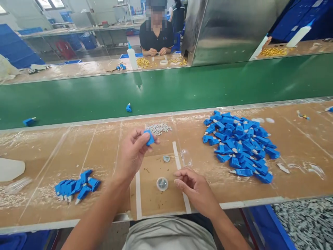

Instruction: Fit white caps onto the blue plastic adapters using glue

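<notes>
My left hand point(135, 147) is raised over the middle of the table, its fingers pinched round a blue piece point(149, 138). Low over the right tape strip is my right hand point(191, 180), with thumb and fingertips curled near each other; whether anything small is between them cannot be made out. A small round clear dish point(162, 184) sits between the two tape strips, left of my right hand. Above it lies a small grey blob with a thin stick point(167, 158). Small grey bits point(159, 128) are spread just beyond my left hand.
A large heap of blue pieces point(239, 142) lies at the right, a smaller group point(75, 185) at the left. Across the green belt point(166, 86), carrying a few blue pieces, a person point(156, 38) sits near a white bottle point(132, 57). A blue bin point(270, 225) stands below right.
</notes>
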{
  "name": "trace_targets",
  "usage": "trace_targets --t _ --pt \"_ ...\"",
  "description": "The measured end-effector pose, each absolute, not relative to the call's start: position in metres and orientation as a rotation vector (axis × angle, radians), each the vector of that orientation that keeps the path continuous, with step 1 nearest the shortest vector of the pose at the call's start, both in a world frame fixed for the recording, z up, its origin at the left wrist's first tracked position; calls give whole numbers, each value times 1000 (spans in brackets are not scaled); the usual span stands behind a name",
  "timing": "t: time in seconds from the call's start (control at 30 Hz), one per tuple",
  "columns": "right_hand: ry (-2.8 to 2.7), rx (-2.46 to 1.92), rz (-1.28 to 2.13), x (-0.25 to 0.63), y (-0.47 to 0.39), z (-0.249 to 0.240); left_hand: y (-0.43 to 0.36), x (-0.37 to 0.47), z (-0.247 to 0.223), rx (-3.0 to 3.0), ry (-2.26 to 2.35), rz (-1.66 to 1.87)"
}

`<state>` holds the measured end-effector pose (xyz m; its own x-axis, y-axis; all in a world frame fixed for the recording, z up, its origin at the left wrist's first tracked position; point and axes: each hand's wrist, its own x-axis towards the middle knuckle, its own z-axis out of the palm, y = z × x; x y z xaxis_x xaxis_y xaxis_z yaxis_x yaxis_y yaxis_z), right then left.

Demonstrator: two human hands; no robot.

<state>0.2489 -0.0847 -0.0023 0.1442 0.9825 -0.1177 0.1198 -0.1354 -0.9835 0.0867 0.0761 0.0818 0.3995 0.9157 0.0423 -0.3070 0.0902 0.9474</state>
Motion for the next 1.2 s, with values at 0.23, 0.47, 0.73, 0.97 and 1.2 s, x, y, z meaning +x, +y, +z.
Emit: trace_targets --t 0.23,0.47,0.73,0.97,1.2 --pt "-1214 -1500 1148 223 -70 -4 31 30 30 712 740 901" --pt "-1326 -1541 1029 215 -63 1 15 28 15 456 717 769" --pt "-1655 -1455 750 207 -76 11 12 24 12 378 594 724" --pt "-1193 -1449 1084 222 -71 13 9 24 14 331 604 686" --pt "-835 -1150 1229 230 -63 22 0 30 17 418 586 664"
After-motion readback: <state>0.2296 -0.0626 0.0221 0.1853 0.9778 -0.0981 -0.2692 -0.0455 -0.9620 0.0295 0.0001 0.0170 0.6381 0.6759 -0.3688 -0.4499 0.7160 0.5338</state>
